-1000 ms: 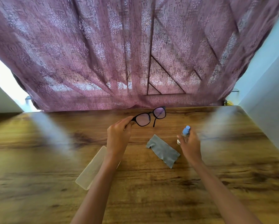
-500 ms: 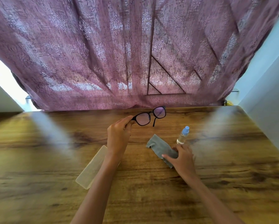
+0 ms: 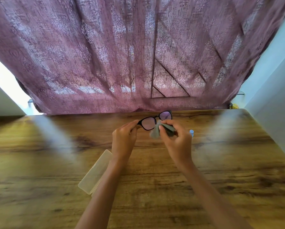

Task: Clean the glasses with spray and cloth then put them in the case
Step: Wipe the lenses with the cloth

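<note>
Glasses [image 3: 155, 120] pinched at the temple corner by left hand [image 3: 123, 139] | right hand [image 3: 175, 142] clamps grey cloth [image 3: 161, 131] against them | no legible writing

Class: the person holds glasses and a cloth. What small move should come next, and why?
Probably rub the cloth over a lens: the right hand has it bunched at the glasses, which the left hand holds up by the frame's end.
</note>
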`<state>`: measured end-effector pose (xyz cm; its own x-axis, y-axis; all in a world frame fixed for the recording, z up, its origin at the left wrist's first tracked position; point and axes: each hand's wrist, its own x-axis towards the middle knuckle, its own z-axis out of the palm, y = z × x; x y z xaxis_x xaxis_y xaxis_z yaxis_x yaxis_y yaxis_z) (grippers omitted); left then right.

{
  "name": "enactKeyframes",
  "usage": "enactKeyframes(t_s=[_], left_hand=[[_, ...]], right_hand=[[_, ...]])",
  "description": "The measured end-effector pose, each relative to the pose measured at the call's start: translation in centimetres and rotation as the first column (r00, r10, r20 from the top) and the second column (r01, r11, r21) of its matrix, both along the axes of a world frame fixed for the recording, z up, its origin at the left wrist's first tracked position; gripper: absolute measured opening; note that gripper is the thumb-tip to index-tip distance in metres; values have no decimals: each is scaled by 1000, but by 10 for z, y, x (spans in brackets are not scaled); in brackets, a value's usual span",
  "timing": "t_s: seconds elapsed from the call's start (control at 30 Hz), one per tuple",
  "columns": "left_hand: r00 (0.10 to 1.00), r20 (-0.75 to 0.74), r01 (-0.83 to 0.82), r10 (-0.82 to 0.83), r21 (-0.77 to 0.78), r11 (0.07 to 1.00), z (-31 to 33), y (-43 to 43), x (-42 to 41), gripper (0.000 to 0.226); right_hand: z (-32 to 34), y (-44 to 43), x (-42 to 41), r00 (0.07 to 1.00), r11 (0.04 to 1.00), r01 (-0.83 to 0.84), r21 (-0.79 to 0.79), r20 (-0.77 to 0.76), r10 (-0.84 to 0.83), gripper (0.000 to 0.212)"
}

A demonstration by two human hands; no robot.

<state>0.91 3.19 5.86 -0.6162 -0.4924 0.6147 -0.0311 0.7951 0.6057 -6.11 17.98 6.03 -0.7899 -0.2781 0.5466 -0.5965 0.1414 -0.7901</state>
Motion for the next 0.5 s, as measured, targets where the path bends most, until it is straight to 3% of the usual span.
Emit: enactKeyframes(t_s=[0.23,0.5], left_hand=[[999,-19,26,-26,-32,999,5,6,1,25],[1000,-27,-4,3,-32,999,7,8,-1,26]], right_hand=[[14,-18,-6,962,991,62,122,-271,-27,17],[3,-15,-2,911,971,129,199,-410,-37,20]])
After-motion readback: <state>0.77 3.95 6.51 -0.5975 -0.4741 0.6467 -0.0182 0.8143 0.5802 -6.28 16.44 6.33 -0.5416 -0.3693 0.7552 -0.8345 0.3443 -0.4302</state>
